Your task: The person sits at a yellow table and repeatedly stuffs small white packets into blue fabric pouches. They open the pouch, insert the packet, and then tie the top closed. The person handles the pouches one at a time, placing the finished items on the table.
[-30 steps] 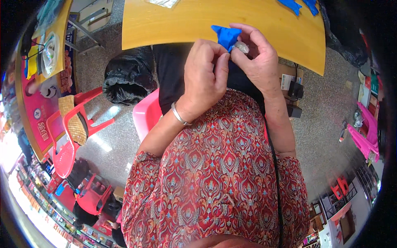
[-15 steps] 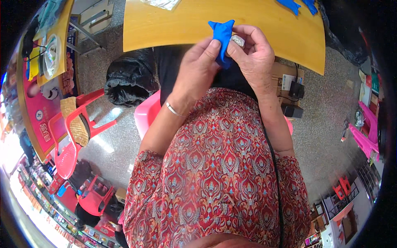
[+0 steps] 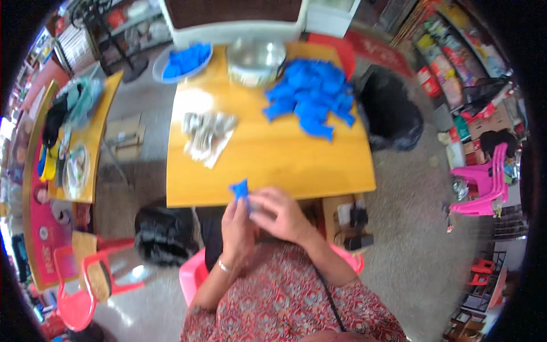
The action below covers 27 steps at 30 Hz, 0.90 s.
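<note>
My left hand (image 3: 237,231) holds a small blue cloth piece (image 3: 240,188) upright at the near edge of the yellow table (image 3: 268,162). Two corners of the piece stick up like a fish tail above my fingers; its lower part is mostly hidden. Close against its right side is my right hand (image 3: 285,218), fingers bent and smeared by motion, so whether they grip anything is unclear. Beyond my hands, crumpled pale grey-white pieces (image 3: 208,130) lie on a white sheet. A heap of similar blue cloth pieces (image 3: 312,94) covers the far right of the table.
At the table's far side stand a metal bowl (image 3: 254,76) and a pale plastic basin (image 3: 159,72) with blue pieces in it. Black bags sit right of the table (image 3: 393,111) and below its near left corner (image 3: 162,236). A red chair (image 3: 74,285) stands left, pink chairs (image 3: 481,188) right.
The view has tilted up, bringing the whole tabletop into sight. My right hand has shifted its hold or loosened; the small whitish thing it held is no longer visible. The blue piece stays in my left hand.
</note>
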Tool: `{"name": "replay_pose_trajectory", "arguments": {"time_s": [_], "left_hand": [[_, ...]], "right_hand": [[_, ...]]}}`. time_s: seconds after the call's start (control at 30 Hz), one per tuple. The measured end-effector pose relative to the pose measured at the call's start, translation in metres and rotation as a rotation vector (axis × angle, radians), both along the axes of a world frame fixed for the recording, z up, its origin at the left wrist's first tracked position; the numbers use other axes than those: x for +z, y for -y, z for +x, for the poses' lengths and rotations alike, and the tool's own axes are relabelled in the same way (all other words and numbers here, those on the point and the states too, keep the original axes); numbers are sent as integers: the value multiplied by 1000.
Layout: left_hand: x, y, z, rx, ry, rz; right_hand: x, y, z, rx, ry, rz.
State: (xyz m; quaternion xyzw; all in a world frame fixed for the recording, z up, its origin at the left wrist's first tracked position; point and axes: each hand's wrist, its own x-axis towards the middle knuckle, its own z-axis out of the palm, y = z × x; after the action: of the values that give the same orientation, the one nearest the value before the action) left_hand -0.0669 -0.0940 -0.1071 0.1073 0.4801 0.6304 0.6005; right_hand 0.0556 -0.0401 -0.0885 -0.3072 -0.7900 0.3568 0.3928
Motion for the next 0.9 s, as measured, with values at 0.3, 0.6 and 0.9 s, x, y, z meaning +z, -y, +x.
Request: {"name": "replay_pose_trajectory", "arguments": {"time_s": [0.3, 0.6, 0.9], "left_hand": [[-4, -2, -15, -13, -14, 295], [-6, -8, -21, -5, 82, 354], [4, -1, -14, -18, 62, 351]], "right_hand": [[-7, -11, 5, 157, 12, -71], [-2, -4, -7, 163, -73, -176], [16, 3, -10, 49, 137, 268]]}}
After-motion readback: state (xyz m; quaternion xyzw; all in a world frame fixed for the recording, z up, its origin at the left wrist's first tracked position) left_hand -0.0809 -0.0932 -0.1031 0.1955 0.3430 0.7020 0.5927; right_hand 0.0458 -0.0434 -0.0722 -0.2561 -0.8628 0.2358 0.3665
